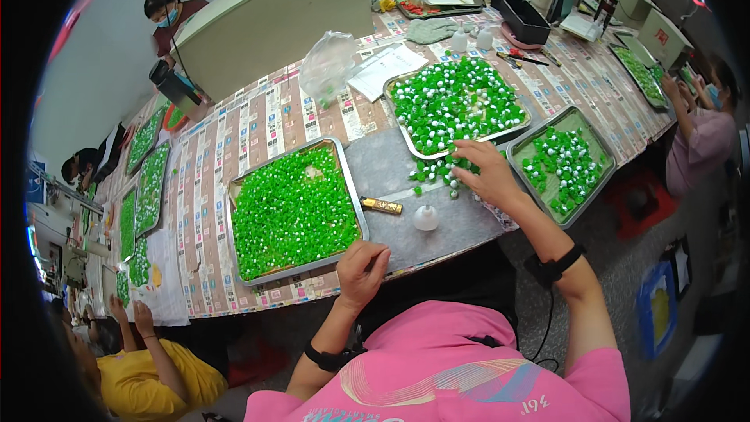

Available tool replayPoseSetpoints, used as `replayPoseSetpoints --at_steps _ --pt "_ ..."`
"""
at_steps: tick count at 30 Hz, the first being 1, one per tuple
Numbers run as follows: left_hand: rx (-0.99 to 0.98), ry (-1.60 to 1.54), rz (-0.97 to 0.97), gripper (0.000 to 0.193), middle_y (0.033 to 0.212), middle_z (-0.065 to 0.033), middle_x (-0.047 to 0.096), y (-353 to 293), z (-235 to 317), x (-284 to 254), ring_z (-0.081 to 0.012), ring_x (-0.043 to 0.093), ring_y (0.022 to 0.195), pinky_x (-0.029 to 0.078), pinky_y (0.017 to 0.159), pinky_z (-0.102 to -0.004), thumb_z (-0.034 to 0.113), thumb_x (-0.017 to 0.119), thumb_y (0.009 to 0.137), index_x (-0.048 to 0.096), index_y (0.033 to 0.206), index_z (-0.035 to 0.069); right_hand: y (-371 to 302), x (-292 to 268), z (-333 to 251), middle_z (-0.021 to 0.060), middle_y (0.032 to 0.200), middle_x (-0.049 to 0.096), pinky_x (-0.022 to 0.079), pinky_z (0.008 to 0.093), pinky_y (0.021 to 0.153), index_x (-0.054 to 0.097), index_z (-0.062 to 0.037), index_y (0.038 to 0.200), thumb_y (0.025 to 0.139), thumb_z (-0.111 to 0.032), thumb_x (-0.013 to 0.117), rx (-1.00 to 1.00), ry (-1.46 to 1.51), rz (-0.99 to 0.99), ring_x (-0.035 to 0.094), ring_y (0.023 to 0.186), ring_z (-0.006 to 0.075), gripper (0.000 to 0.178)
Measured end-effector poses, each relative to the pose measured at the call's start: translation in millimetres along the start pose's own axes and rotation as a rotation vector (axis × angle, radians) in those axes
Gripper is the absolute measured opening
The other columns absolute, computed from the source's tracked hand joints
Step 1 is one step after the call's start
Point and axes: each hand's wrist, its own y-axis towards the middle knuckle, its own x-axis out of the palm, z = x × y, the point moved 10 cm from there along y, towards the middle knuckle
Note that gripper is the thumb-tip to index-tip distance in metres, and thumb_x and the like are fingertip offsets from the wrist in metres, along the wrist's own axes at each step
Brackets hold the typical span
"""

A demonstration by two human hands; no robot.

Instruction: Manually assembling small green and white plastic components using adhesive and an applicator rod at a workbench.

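Note:
My right hand (492,176) reaches over a loose pile of small green-and-white pieces (445,169), thumb and fingers apart at its edge. Behind the pile, a metal tray (412,150) is heaped with more such pieces. My left hand (362,273) is closed by the table's front edge, fingertips pressed together; anything in them is too small to make out. Beyond it lies a wide metal tray (361,215) full of small green pieces with white dots. Between the hands stand a white squeeze bottle (426,218) and a gold-and-black lighter-like object (381,205).
A part-filled tray (513,158) sits at the right. Further back are a clear plastic bag (326,62), paper sheets (384,72), grey gloves (431,30), pens (527,59) and a black bin (523,19). Other people work around the table; a red stool (641,202) stands at right.

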Motion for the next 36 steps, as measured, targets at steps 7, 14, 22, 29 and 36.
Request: replayPoseSetpoints --at_steps 7,14,22,29,36 --pt "-0.029 0.047 -0.009 0.007 0.072 -0.0085 0.06 1 0 1 -0.0215 0.056 0.063 0.044 0.057 -0.0298 0.001 0.069 0.077 0.064 0.081 0.001 -24 -19 -10 0.012 0.108 0.063 0.045 0.0387 0.087 0.063 -0.0035 0.097 0.077 -0.003 0.064 0.051 0.066 0.003 0.058 0.1 0.0311 0.02" --pt "-0.061 0.027 -0.001 0.006 0.073 -0.0079 0.06 2 -3 1 -0.0185 0.056 0.064 0.044 0.058 -0.0274 0.001 0.069 0.078 0.064 0.082 0.001 -47 -9 -4 0.0131 0.106 0.062 0.047 0.0368 0.084 0.064 -0.0021 0.098 0.076 0.002 0.062 0.042 0.037 -0.047 0.059 0.098 0.0311 0.022" --pt "-0.427 -0.156 0.109 0.004 0.078 -0.0046 0.06 -6 -34 -22 -0.0086 0.055 0.067 0.044 0.058 -0.0209 0.001 0.066 0.083 0.066 0.086 -0.001 -58 -43 -4 0.0121 0.1 0.062 0.047 0.0396 0.079 0.063 -0.0031 0.099 0.075 -0.001 0.065 0.205 -0.059 0.067 0.058 0.092 0.0322 0.024" --pt "-0.502 -0.115 0.165 0.004 0.078 -0.0043 0.06 3 -46 -37 -0.0091 0.055 0.068 0.044 0.061 -0.021 0.002 0.066 0.084 0.064 0.085 -0.002 -87 -44 24 0.0132 0.088 0.06 0.046 0.0361 0.064 0.063 -0.0025 0.098 0.075 0.0 0.065 0.4 0.002 0.054 0.058 0.074 0.0293 0.022" --pt "-0.444 0.023 0.156 0.004 0.075 -0.0059 0.061 16 -52 -41 -0.0117 0.055 0.066 0.044 0.061 -0.0233 0.003 0.066 0.083 0.065 0.084 -0.001 -90 -63 29 0.0117 0.087 0.056 0.045 0.0334 0.058 0.063 -0.0004 0.096 0.079 0.002 0.062 0.509 0.005 0.22 0.057 0.068 0.0231 0.017"
